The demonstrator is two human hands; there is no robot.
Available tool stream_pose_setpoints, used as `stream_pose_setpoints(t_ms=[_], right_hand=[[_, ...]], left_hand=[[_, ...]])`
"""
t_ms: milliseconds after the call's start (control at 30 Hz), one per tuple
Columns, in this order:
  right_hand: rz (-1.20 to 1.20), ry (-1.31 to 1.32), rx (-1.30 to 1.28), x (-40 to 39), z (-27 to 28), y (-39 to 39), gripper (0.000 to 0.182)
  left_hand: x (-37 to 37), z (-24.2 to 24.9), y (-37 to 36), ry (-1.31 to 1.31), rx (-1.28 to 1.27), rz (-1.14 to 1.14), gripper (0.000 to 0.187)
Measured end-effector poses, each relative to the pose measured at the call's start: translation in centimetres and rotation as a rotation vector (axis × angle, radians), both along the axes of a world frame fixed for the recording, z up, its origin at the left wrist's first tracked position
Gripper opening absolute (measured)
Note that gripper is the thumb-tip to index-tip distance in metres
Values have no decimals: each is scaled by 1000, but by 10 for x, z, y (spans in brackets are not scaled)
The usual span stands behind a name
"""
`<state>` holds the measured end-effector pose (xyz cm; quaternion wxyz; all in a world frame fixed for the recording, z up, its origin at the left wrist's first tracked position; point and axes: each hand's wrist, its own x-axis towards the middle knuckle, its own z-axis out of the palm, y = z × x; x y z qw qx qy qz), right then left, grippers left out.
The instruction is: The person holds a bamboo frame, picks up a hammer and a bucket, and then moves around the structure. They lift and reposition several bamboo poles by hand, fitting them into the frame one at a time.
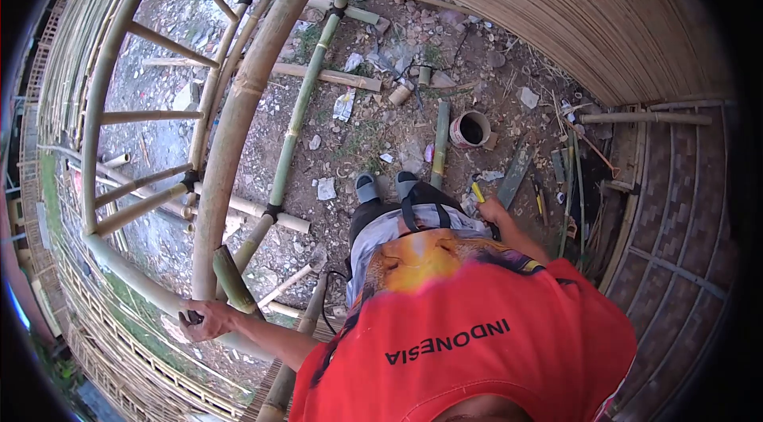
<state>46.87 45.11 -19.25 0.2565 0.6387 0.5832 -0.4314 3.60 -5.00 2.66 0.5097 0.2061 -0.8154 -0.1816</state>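
My left hand (208, 320) is at the lower left, against a thick bamboo pole (139, 271) where it meets an upright pole. Its fingers are curled round a small dark thing that I cannot make out. Just above the hand stands a short cut green bamboo piece (232, 279). Low by my right thigh, my right hand (497, 214) is closed on a tool with a yellow part (478, 190); its full shape is hidden. Black bindings (273, 211) tie the bamboo frame at several joints.
A bucket (471, 129) with dark contents stands on rubble-strewn ground ahead of my feet. A bamboo length (441, 144) and a flat plank (517, 176) lie nearby. Slatted bamboo (556, 17) curves across the upper right, and a woven panel (675, 207) stands at right.
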Motion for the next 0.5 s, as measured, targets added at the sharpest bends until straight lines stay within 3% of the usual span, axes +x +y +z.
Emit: stream_pose_setpoints(t_ms=[33,67,133,267,300,333,400,500], right_hand=[[13,-40,-5,2,14,-9,44],[-60,-52,-16,17,-2,-20,44],[61,-71,156,53,-35,-44,48],[-87,-86,57,93,-54,-72,55],[-46,-69,53,117,-92,-81,53],[-1,-51,48,115,-85,-78,51],[-46,-99,-26,123,-71,-68,49],[-294,-78,-107,133,-85,-38,46]], left_hand=[[-9,8,21,-93,-73,25,45],[-27,2,28,-3,-122,-80,47],[-50,4,62,-10,-103,-110,44],[-62,19,135,7,-69,-270,43],[-70,14,135,9,-135,-299,42],[-63,21,155,-58,-140,-259,41],[-66,17,176,-71,-70,-277,43],[-39,23,238,-163,-43,-285,48]])
